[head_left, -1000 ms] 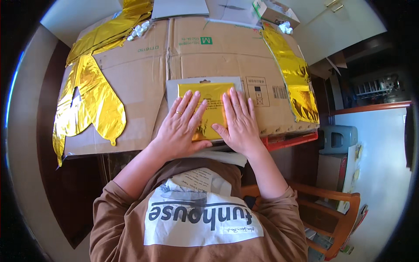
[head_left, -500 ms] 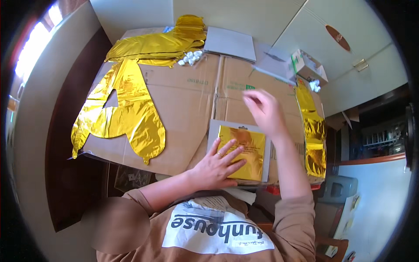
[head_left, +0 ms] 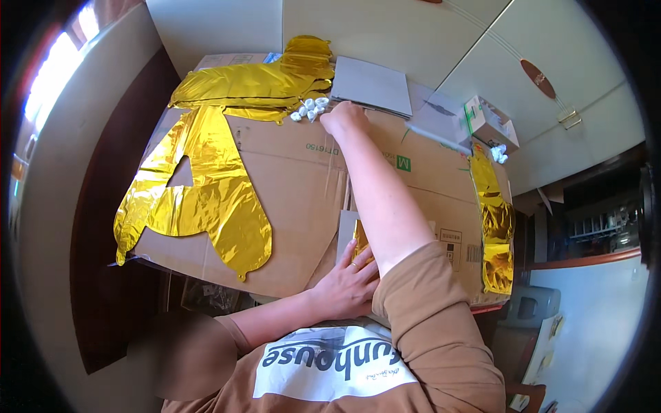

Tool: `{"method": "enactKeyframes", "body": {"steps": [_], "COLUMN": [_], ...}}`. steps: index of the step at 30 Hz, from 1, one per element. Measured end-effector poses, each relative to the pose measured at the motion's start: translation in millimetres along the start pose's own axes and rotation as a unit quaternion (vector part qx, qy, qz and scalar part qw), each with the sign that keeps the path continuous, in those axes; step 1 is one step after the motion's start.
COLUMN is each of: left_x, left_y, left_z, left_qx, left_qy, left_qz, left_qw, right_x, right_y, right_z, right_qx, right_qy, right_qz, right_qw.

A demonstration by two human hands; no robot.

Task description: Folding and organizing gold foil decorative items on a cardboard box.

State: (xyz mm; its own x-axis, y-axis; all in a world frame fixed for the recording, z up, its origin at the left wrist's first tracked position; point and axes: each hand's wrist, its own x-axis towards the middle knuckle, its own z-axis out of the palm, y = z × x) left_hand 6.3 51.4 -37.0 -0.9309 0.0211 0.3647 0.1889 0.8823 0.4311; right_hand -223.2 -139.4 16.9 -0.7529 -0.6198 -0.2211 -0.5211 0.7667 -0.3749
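Work surface: brown cardboard (head_left: 289, 186) before pale cabinets (head_left: 385, 34).
Around: A-shaped gold foil (head_left: 237, 220) at left, gold strip (head_left: 497, 237) at right, grey sheets (head_left: 372, 84) and small carton (head_left: 490, 124) at back.
In the way: right forearm (head_left: 385, 203), hiding most of the packet (head_left: 358, 237).
Packet: gold, on grey card (head_left: 345, 230), at the near edge under the left hand (head_left: 345, 286), whose extended fingers grip nothing.
White wads (head_left: 310, 109): small, rounded, crumpled, beside the right hand (head_left: 346, 118); fingers curled, cannot tell whether on anything.
Textures: foil shiny, wrinkled; cardboard matte, creased.

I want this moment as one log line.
left hand: on gold foil pack | right hand: beside white pieces, contact unclear | A-shaped foil: at left
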Motion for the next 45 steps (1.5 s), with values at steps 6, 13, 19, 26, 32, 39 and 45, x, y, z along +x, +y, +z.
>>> {"method": "enactKeyframes", "body": {"steps": [6, 13, 19, 26, 32, 39, 45], "left_x": [-1, -3, -6, -4, -3, 0, 17], "left_y": [1, 4, 9, 21, 21, 21, 16], "left_z": [-3, -1, 2, 2, 7, 6, -5], "left_qx": [-0.023, -0.017, -0.035, -0.061, -0.030, -0.004, 0.003], "left_qy": [0.017, 0.043, 0.033, 0.048, 0.040, 0.030, -0.003], "left_qz": [0.030, 0.140, 0.131, 0.090, 0.113, 0.119, 0.143], "left_qw": [0.999, 0.989, 0.990, 0.993, 0.992, 0.992, 0.990], "right_x": [-46, -257, -378, -377, -353, -339, -307], "right_y": [66, 238, 299, 290, 293, 314, 328], "right_z": [-30, -83, -38, 4, 17, -20, -8], "right_qx": [-0.043, 0.311, 0.193, -0.018, -0.022, 0.033, 0.039], "right_qy": [0.063, 0.010, 0.088, 0.253, 0.305, 0.134, 0.191], "right_qz": [-0.079, -0.091, -0.117, -0.256, -0.179, -0.253, -0.349], "right_qw": [0.994, 0.946, 0.970, 0.933, 0.935, 0.957, 0.917]}}
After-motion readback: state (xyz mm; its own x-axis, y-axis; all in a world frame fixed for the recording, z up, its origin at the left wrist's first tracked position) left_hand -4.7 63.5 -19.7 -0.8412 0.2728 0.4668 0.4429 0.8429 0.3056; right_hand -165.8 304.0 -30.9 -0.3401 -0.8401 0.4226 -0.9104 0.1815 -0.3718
